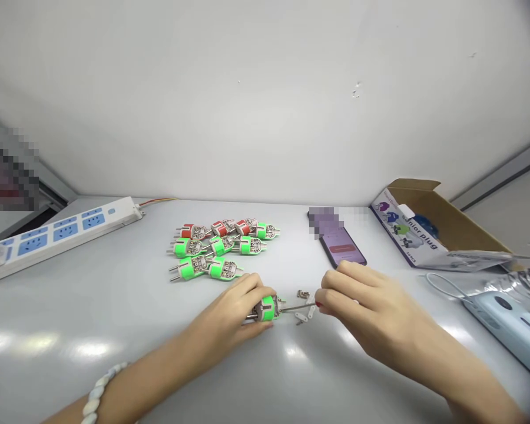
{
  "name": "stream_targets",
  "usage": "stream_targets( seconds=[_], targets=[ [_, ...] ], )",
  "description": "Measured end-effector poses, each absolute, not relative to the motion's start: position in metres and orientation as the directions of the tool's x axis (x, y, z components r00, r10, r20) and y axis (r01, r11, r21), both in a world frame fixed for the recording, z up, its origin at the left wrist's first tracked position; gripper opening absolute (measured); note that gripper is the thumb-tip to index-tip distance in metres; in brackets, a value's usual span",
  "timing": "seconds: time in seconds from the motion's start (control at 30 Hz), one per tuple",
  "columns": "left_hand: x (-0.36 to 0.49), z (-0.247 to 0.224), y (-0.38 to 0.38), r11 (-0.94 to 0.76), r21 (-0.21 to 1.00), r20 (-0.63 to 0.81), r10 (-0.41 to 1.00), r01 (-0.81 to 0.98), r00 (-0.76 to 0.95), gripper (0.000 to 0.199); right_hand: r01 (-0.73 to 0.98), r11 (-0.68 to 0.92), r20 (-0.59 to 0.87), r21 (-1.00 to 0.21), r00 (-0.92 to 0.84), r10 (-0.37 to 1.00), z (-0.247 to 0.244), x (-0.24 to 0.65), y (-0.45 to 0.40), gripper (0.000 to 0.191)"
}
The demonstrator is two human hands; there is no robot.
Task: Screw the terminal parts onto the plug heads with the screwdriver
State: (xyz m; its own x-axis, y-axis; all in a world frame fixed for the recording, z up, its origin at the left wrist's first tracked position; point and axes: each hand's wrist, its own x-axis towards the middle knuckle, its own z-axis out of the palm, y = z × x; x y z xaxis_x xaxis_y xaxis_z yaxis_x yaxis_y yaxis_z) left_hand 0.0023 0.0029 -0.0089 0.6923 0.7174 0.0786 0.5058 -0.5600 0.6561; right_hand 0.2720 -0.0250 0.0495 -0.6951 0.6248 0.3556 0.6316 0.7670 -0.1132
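My left hand (pixel 242 303) grips a green and white electrical plug (pixel 268 308) on the table, its metal pins pointing left. In my right hand (pixel 357 300) is a screwdriver (pixel 298 307); its handle is hidden by my fingers and its thin shaft reaches left to the plug's right end. Just beside the shaft lie small white clamp pieces (pixel 301 317) and several small screws (pixel 303 294). Beyond my left hand, more opened plugs rest in rows, green ones (pixel 223 268) nearer and red ones (pixel 221 228) at the back, with their inner metal parts showing.
A white power strip (pixel 115 215) with blue sockets lies at the left. Behind my right hand is a phone (pixel 342 242). At the right stand an open cardboard box (pixel 424 238) marked "plug", a light blue device (pixel 507 330) with a cord, and clear plastic wrapping (pixel 525 288).
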Motion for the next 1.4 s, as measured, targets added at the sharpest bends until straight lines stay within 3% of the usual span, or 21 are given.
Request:
stream_targets(
  seconds=[0.3, 0.5, 0.6, 0.73, 1.03, 1.27, 1.4],
  targets=[
    [0.003, -0.011, 0.004, -0.591, 0.616, 0.082, 0.705, 0.521, 0.704, 0.025, 0.716, 0.685, 0.387, 0.136, -0.675, 0.628, 0.053, 0.257, -0.041, 0.028],
    [0.005, -0.011, 0.003, -0.611, 0.582, 0.08, 0.7, 0.537, 0.71, 0.024, 0.741, 0.627, 0.305, 0.239, -0.671, 0.676, 0.055, 0.249, -0.043, 0.032],
    [0.005, -0.014, 0.003, -0.66, 0.531, 0.115, 0.678, 0.532, 0.726, 0.021, 0.799, 0.536, 0.241, 0.274, -0.596, 0.766, 0.051, 0.24, -0.049, 0.033],
    [0.007, -0.014, 0.001, -0.733, 0.415, 0.153, 0.64, 0.539, 0.753, 0.017, 0.845, 0.454, 0.106, 0.281, -0.498, 0.861, 0.049, 0.228, -0.059, 0.032],
    [0.015, -0.014, -0.008, -0.81, 0.171, 0.189, 0.585, 0.561, 0.788, 0.011, 0.938, 0.238, 0.141, 0.251, -0.279, 0.95, 0.039, 0.22, -0.081, 0.028],
    [0.015, -0.01, -0.009, -0.788, 0.206, 0.178, 0.614, 0.581, 0.769, 0.006, 0.912, 0.36, 0.308, 0.195, -0.406, 0.861, 0.035, 0.23, -0.083, 0.021],
    [0.015, -0.007, -0.009, -0.781, 0.222, 0.186, 0.621, 0.583, 0.761, 0.006, 0.851, 0.469, 0.358, 0.236, -0.524, 0.772, 0.037, 0.231, -0.08, 0.033]
  ],
)
